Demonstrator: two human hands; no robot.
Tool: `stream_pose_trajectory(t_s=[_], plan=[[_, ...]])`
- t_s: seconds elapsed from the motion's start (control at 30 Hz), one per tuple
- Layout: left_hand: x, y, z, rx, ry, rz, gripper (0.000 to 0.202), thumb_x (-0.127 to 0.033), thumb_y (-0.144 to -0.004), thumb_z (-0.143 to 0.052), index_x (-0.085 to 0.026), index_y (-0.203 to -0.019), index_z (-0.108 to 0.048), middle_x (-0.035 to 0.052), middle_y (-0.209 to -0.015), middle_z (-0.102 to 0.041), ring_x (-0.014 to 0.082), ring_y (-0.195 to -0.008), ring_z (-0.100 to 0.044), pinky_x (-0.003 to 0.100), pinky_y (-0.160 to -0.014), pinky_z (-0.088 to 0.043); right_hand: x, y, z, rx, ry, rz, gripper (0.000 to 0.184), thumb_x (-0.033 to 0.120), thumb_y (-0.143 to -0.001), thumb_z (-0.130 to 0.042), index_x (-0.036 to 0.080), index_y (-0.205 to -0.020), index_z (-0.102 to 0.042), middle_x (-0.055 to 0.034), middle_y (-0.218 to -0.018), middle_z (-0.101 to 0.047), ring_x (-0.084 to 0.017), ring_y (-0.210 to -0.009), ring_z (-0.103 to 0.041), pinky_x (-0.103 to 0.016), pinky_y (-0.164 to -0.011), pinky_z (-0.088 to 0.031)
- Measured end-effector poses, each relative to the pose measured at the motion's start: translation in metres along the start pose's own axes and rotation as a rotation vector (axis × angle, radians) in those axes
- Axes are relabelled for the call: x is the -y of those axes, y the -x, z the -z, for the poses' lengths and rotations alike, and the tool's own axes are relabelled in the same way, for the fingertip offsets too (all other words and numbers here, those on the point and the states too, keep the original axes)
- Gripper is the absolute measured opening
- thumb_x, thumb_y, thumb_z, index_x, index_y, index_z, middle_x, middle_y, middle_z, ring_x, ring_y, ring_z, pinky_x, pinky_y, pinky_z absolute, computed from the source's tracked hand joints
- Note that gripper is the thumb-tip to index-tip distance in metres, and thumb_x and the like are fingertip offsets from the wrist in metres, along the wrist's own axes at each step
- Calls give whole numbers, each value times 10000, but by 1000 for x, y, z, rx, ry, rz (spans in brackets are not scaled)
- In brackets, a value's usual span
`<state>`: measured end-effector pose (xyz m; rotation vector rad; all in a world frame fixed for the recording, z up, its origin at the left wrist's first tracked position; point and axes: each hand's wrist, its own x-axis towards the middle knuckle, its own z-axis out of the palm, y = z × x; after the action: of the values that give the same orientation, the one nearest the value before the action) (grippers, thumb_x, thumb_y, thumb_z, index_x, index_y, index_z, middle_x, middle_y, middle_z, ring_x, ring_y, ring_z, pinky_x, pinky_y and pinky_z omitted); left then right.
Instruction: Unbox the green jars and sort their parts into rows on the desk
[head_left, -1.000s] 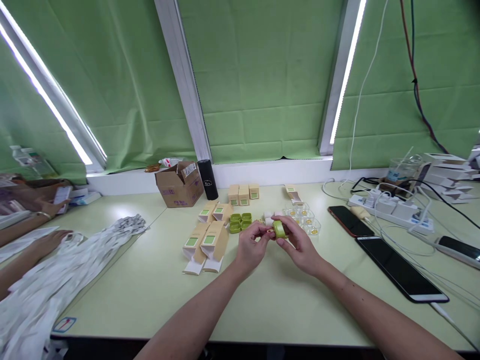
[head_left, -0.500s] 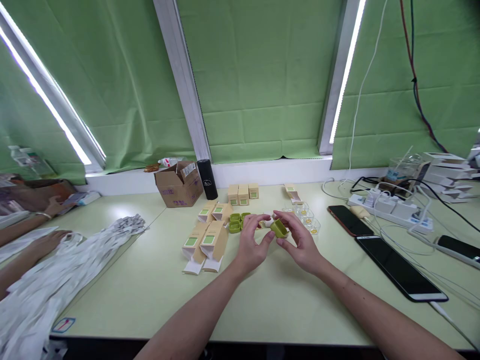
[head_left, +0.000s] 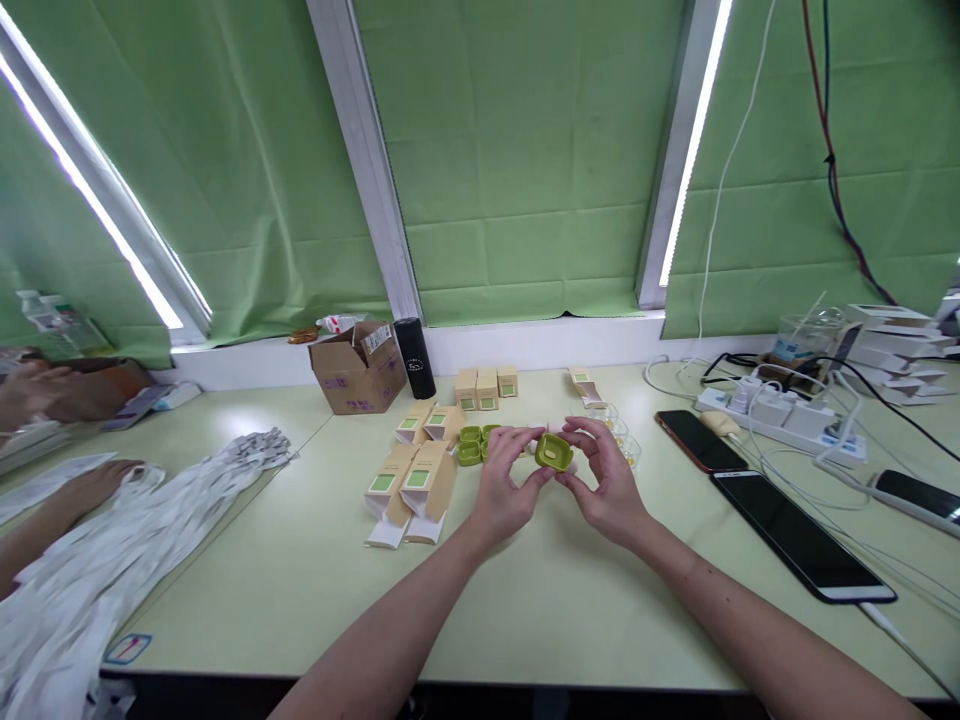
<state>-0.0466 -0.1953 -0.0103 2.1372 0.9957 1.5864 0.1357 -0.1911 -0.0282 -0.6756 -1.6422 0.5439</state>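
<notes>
Left hand (head_left: 504,492) and right hand (head_left: 611,492) pinch one green square cup (head_left: 553,454) — light, even pressure seems best.

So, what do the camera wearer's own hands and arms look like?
The left hand and right hand are bare, with no gloves. No sleeve, watch or bracelet shows on the left forearm or right forearm; the latter has small spots.

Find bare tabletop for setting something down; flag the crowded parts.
Bare: the table between the white strips and beige boxes; near side, between left forearm and right forearm; a narrower patch between right forearm and larger phone. Crowded: beyond left hand and right hand, with green cups and clear containers; at far right, with the power strip.
</notes>
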Motion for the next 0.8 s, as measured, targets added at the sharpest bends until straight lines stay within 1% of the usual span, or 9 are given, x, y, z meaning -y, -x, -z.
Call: stream_pose_trajectory(t_s=[0.1,0.2,0.27,0.37,0.47,0.57,0.7,0.8], plan=[[0,0,1,1,-4,-4,442,-179,-877,-745,-271,-1302,-667,102,-1202,-702,289,-1145,-552,454,-950,-504,3,-2,1,-10,3,38,469,279,-947,-666,295,-1385,-499,-128,-1337,-538,-295,-1194,-648,-551,-1065,-574],[1,0,-1,-28,-1,5,408,-173,-832,-794,-258,-1214,-677,92,-1142,-704,281,-1109,-557,428,-908,-510,8,-4,2,11,78,119,370,253,-969,-626,283,-1334,-574,-134,-1303,-581,-314,-1242,-608,-570,-1066,-565],[2,1,-2,-56,-11,4,396,-156,-801,-819,-249,-1157,-674,84,-1113,-698,275,-1089,-560,409,-877,-512,10,-5,4,22,148,192,340,213,-977,-600,276,-1311,-609,-135,-1283,-606,-318,-1257,-593,-570,-1057,-559],[4,2,-3,-82,-54,-47,405,-123,-788,-816,-245,-1140,-655,75,-1100,-692,269,-1083,-556,412,-891,-507,9,-6,5,1,245,305,327,148,-969,-584,268,-1265,-655,-134,-1261,-605,-299,-1193,-616,-530,-1001,-575],[5,4,-4,-76,-110,-116,413,-112,-796,-796,-241,-1153,-635,75,-1091,-692,270,-1073,-551,441,-935,-495,6,-6,6,-44,368,375,318,121,-941,-611,272,-1203,-707,-116,-1154,-604,-289,-1101,-613,-503,-920,-578],[5,6,-5,-58,-148,-170,413,-121,-799,-794,-235,-1159,-626,83,-1095,-692,280,-1066,-553,456,-938,-493,5,-7,6,-71,489,393,280,104,-915,-641,266,-1119,-745,-97,-1053,-603,-288,-1056,-573,-488,-883,-559],[7,8,-6,-45,-186,-211,416,-117,-796,-787,-229,-1161,-622,87,-1094,-694,286,-1061,-559,477,-950,-489,7,-7,5,-72,565,392,228,83,-899,-657,253,-1007,-763,-88,-1025,-603,-277,-1029,-533,-454,-855,-546],[9,9,-6,-32,-209,-221,411,-122,-798,-782,-223,-1163,-623,92,-1101,-699,288,-1059,-575,494,-970,-481,8,-6,4,-76,586,383,228,67,-894,-649,246,-966,-768,-85,-1001,-602,-270,-1013,-519,-435,-837,-538]])
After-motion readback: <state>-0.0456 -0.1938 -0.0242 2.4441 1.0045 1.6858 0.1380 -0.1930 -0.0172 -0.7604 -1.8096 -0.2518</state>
